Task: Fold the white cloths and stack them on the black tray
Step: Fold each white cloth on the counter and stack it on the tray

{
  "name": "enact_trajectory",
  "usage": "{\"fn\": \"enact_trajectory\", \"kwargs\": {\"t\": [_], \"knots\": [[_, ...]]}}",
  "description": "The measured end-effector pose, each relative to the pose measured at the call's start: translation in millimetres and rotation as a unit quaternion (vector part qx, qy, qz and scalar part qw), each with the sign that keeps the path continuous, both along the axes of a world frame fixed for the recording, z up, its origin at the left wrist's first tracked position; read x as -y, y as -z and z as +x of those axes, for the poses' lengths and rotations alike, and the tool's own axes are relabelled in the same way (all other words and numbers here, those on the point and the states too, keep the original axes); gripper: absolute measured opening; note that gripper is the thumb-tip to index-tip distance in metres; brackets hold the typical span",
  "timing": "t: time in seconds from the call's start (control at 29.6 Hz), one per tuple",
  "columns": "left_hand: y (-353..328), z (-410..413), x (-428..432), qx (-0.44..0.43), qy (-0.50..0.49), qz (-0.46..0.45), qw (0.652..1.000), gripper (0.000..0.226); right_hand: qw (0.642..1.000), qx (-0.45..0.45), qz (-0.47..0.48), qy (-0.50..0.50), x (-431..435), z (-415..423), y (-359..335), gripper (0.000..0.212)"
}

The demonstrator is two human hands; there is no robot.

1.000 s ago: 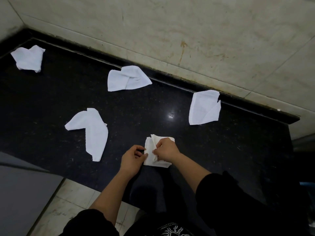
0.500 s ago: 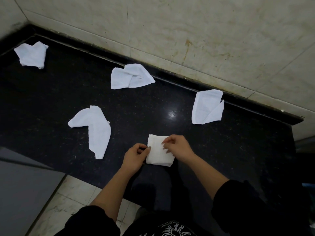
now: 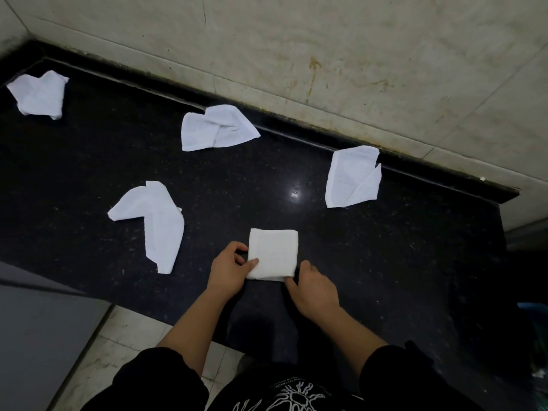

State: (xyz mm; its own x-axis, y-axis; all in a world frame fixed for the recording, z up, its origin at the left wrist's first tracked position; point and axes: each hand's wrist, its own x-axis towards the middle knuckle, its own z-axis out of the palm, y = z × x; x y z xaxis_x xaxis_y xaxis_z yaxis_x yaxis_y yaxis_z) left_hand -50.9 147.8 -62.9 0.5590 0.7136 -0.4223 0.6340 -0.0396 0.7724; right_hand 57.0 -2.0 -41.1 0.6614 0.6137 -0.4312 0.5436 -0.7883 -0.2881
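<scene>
Left hand (image 3: 226, 269) and right hand (image 3: 314, 289) pinch the folded cloth (image 3: 274, 253); shirt lettering (image 3: 289, 385) unreadable.

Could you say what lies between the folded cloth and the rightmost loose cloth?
Only bare black counter separates the folded cloth and rightmost loose cloth, per the head view.

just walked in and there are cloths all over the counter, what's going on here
A person is folding white cloths on a black counter. The left hand pinches the left edge of the folded cloth near the front, and the right hand holds its lower right corner. Four more lie unfolded: the far-left cloth, the back cloth, the right cloth and the near-left cloth. No stack shows yet.
</scene>
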Motion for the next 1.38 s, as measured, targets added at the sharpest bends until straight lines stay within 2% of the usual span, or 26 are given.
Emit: {"fn": "enact_trajectory", "kwargs": {"t": [0.2,0.3,0.41,0.51,0.61,0.71,0.88,1.05,1.18,1.32,1.38], "knots": [[-0.8,2.1,2.1,-0.01,0.001,0.012,1.0,0.029,1.0,0.003,0.01,0.007,9.4,4.5,1.2,0.023],[-1.3,2.7,2.5,-0.015,0.002,0.018,1.0,0.03,0.989,-0.109,0.024,0.101,13.3,20.3,-1.7,0.03],[-0.6,2.3,1.8,-0.016,0.002,0.019,1.0,0.03,0.962,-0.212,0.034,0.168,12.1,36.8,-7.4,0.021],[-0.4,2.3,1.7,-0.015,0.002,0.017,1.0,0.03,0.951,-0.206,0.091,0.211,6.1,40.2,-7.9,0.009],[-0.8,2.5,1.4,-0.017,0.001,0.019,1.0,0.029,0.947,-0.177,0.135,0.231,-7.3,33.5,-6.9,0.025],[-1.8,2.2,1.9,-0.017,-0.001,0.015,1.0,0.028,0.949,-0.182,0.117,0.228,-18.4,27.2,-5.4,0.04],[-2.4,2.7,2.5,-0.015,-0.001,0.013,1.0,0.025,0.95,-0.211,0.048,0.227,-10.3,32.2,-0.5,0.036],[-2.9,2.5,2.7,-0.016,0.003,0.011,1.0,0.025,0.933,-0.228,0.104,0.26,-12.5,34.9,-2.7,0.033],[-2.6,3.0,3.7,-0.016,0.005,0.006,1.0,0.025,0.905,-0.229,0.151,0.326,-27.9,32.8,-2.7,0.033],[-5.3,3.8,4.5,-0.019,0.008,0.009,1.0,0.023,0.83,-0.295,0.198,0.429,-36.6,34.5,-1.8,0.03],[-7.2,5.0,3.1,-0.035,0.019,0.01,0.999,0.023,0.831,-0.303,0.19,0.426,-37.1,35.4,-2.8,0.025]]}}
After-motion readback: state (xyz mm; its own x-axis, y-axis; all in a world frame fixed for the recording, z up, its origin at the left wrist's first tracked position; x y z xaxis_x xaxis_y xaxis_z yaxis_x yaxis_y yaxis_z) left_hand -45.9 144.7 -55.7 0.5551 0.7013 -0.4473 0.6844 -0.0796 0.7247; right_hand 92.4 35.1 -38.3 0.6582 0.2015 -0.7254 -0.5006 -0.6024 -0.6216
